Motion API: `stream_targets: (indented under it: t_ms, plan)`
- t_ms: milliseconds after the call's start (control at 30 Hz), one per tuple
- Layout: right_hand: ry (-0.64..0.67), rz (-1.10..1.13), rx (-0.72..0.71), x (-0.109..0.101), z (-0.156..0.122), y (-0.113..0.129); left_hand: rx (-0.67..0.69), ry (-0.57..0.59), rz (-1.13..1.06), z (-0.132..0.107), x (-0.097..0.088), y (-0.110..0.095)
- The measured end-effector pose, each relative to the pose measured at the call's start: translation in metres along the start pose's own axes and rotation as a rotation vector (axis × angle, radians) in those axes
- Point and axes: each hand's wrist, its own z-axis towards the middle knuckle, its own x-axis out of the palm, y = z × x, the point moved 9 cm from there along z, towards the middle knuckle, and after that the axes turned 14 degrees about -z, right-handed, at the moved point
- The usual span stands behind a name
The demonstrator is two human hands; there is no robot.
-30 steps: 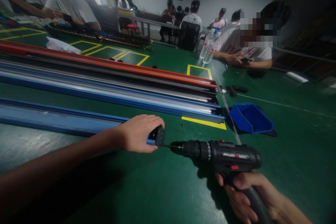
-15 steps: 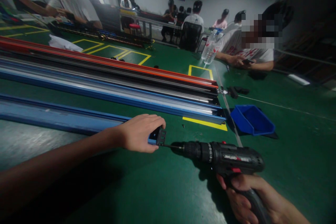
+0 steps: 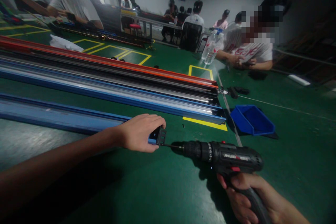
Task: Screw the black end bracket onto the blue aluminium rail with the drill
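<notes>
My left hand (image 3: 143, 133) is wrapped round the near end of a long blue metal profile (image 3: 65, 117). A black end cap (image 3: 162, 137) sits against that end, just past my fingertips. In my right hand (image 3: 244, 196) is a black and red cordless drill (image 3: 228, 155), held by its grip and pointing left. Its long thin bit (image 3: 172, 146) reaches the lower part of the end cap. Whether a screw is at the bit's tip is too small to tell.
Behind the blue profile lie several more long profiles, an orange one (image 3: 157, 71) at the back. A blue bin (image 3: 252, 120) stands right of their ends, near small black parts (image 3: 237, 91). Clear plastic bottles (image 3: 211, 49) stand farther off, by a seated person (image 3: 249, 49) holding a phone.
My hands, the profile and the drill stay almost exactly where they were. The seated person at the right has shifted slightly.
</notes>
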Motion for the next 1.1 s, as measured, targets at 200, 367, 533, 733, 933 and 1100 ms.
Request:
stream_targets:
  t_ms: [200,367,533,733,933,1100]
  plan:
    - [-0.028,-0.001,0.011,0.0030,-0.0004,0.0027,0.021,-0.014,0.002,-0.0005,-0.0004,0.0006]
    - [-0.008,0.006,0.008,0.0057,0.0008,0.0041,0.018,-0.017,0.005,-0.0002,-0.0001,0.0012]
    - [-0.029,-0.002,0.006,0.0045,0.0007,0.0045,0.019,-0.013,0.002,0.0001,0.0000,0.0005]
    - [-0.020,0.002,0.015,0.0061,0.0005,0.0034,0.030,-0.024,0.018,-0.0001,0.0005,0.0014]
    - [0.001,0.015,0.016,0.0076,0.0008,0.0050,0.020,-0.020,0.013,-0.0002,0.0006,0.0017]
    - [0.023,0.031,0.007,0.0059,0.0017,0.0043,0.009,-0.006,0.009,0.0000,0.0007,0.0003]
